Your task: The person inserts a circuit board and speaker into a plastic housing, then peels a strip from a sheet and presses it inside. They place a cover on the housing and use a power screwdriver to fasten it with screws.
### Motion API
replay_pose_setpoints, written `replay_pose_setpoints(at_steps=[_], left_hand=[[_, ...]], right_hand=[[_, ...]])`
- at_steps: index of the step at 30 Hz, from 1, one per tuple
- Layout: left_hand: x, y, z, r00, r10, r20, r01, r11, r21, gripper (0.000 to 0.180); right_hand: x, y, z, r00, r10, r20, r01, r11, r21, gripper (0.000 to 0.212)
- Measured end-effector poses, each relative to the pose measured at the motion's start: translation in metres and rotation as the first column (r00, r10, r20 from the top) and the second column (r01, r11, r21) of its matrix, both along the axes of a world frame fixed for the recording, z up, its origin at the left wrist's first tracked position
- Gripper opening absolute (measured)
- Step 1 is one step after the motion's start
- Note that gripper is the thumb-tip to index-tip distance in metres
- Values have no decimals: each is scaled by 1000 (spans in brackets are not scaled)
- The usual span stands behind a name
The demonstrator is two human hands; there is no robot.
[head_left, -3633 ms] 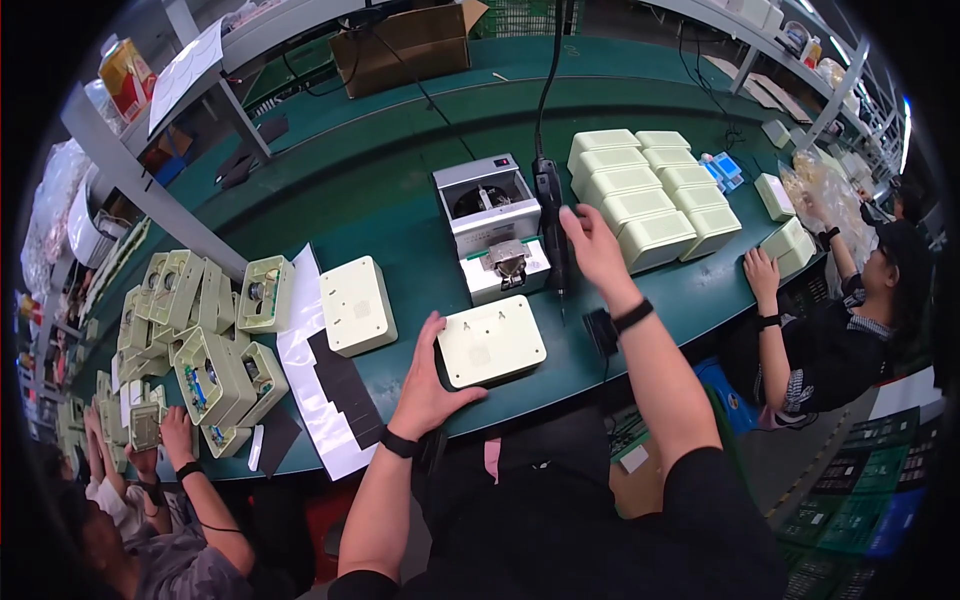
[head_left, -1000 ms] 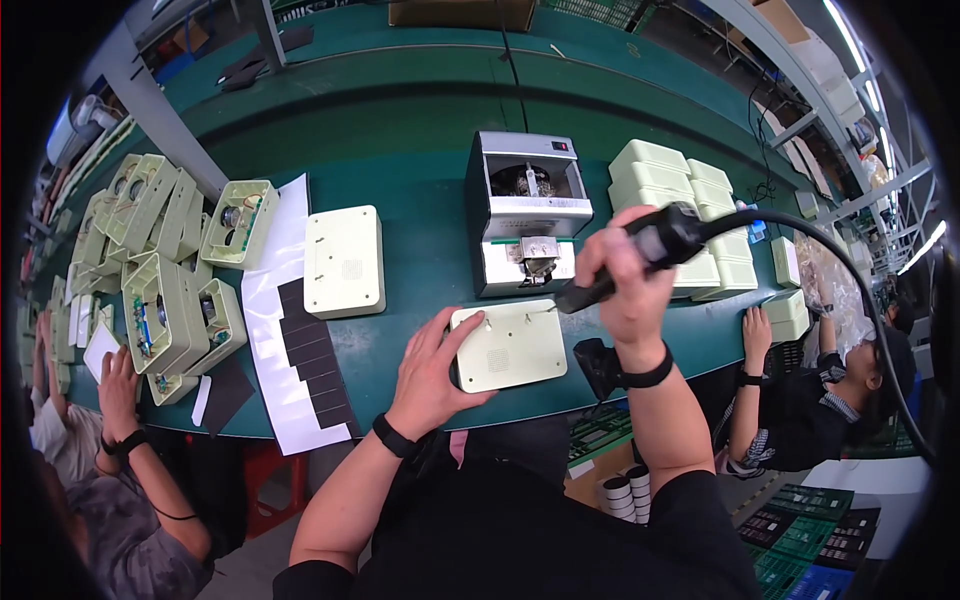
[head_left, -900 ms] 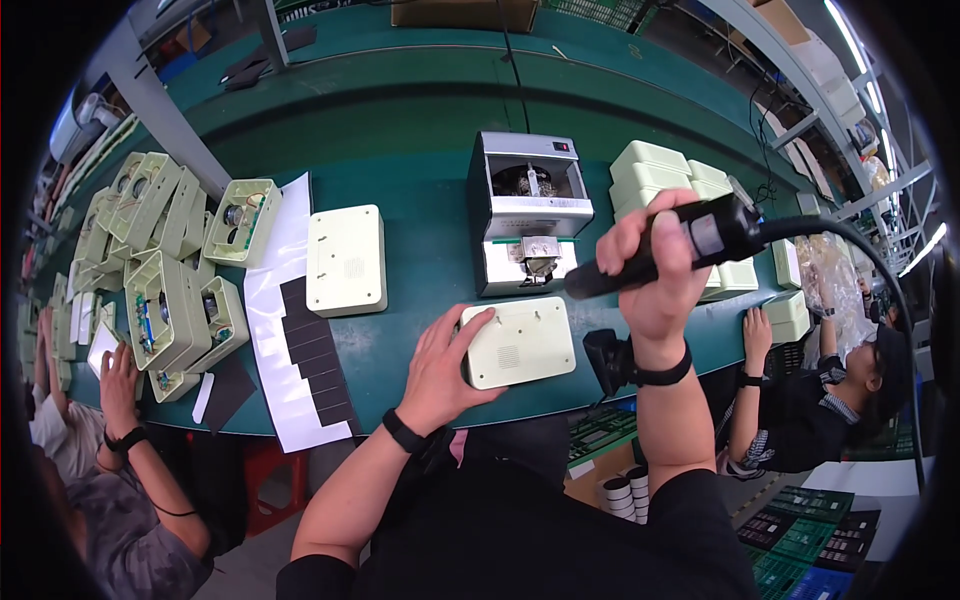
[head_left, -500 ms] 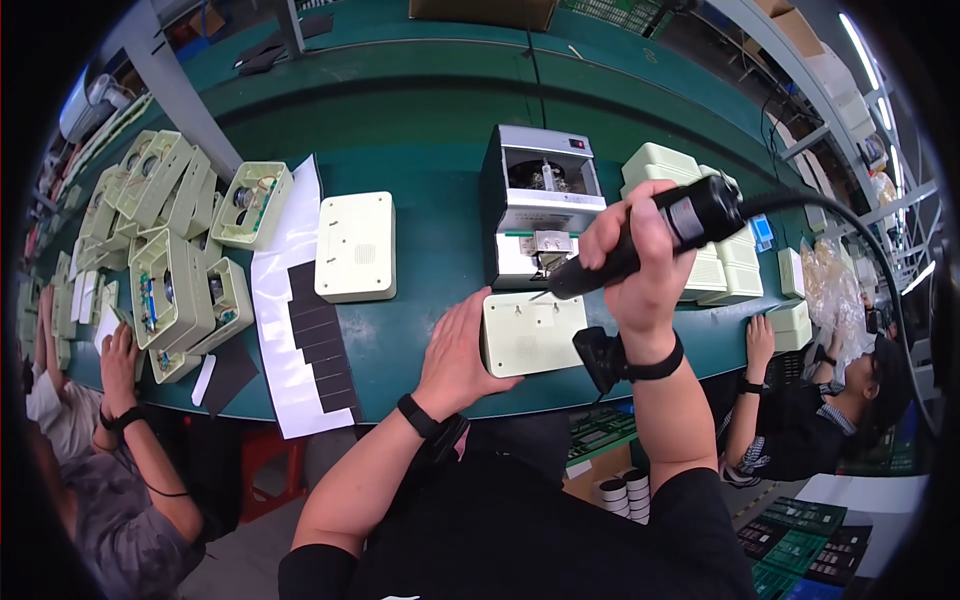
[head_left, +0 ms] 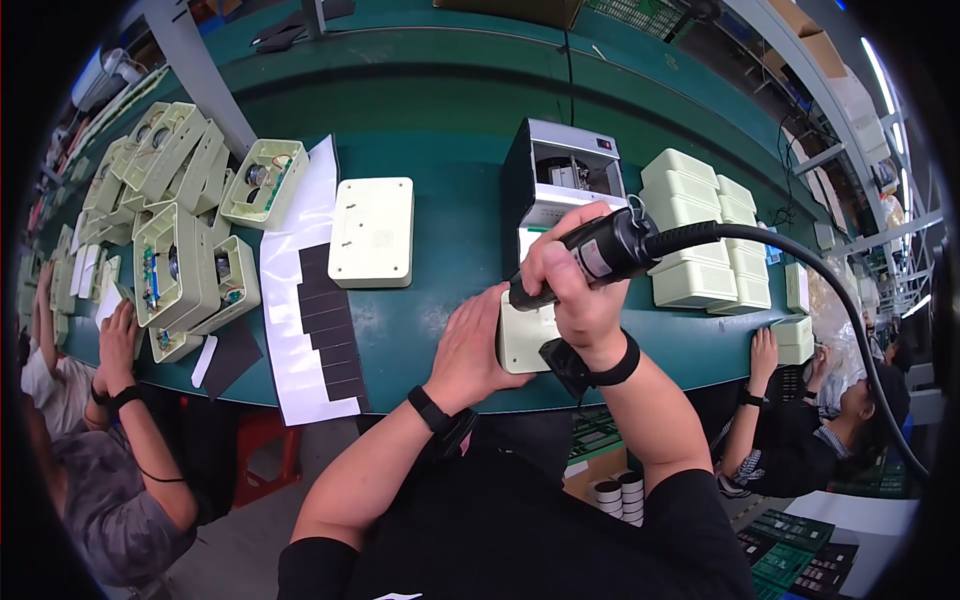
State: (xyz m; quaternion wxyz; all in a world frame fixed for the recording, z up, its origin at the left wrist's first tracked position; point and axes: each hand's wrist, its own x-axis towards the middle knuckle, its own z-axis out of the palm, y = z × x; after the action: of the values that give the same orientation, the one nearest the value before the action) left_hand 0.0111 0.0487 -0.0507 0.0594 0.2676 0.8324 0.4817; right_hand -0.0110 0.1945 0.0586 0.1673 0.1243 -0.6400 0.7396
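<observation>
While steadying a cream case (head_left: 522, 345) near the front edge of the green table (head_left: 455, 200), clasping its left end between the spread fingers and thumb of the left hand (head_left: 468, 350). Gripping a black power screwdriver (head_left: 605, 248) in the curled right hand (head_left: 585, 300), tilting its nose down over the far left part of the same case; hiding the bit and leaving any contact impossible to tell. Trailing a black cable (head_left: 847, 310) off toward the right. Working just in front of a silver-and-black machine (head_left: 550, 200), partly covering it with tool and hand. Showing, to the left, a second cream case (head_left: 372, 230) lying flat, then black pieces (head_left: 325, 330) on a white sheet (head_left: 288, 300), then piled open cases (head_left: 200, 270) exposing circuit boards. Showing, to the right, close-set rows of cream housings (head_left: 685, 205) and, farther over, a co-worker's hand (head_left: 763, 352) touching another housing (head_left: 796, 342).
</observation>
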Motion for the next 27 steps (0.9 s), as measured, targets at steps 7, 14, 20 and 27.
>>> replay_pose_setpoints(at_steps=[7,14,20,27], left_hand=[[0,0,-3,1000,9,-16,-9,1000,15,104],[0,0,-3,999,7,-40,-8,1000,-9,105],[4,-2,-1,998,29,-60,-32,998,-48,109],[5,-1,-2,999,23,-46,-27,994,-102,115]], right_hand=[[-8,-1,-6,999,-13,31,14,1000,-19,22],[-3,-2,-5,999,-8,33,9,999,-32,20],[-1,32,41,983,-103,-152,81,986,-146,18],[-11,64,47,945,-281,-169,277,960,-46,18]])
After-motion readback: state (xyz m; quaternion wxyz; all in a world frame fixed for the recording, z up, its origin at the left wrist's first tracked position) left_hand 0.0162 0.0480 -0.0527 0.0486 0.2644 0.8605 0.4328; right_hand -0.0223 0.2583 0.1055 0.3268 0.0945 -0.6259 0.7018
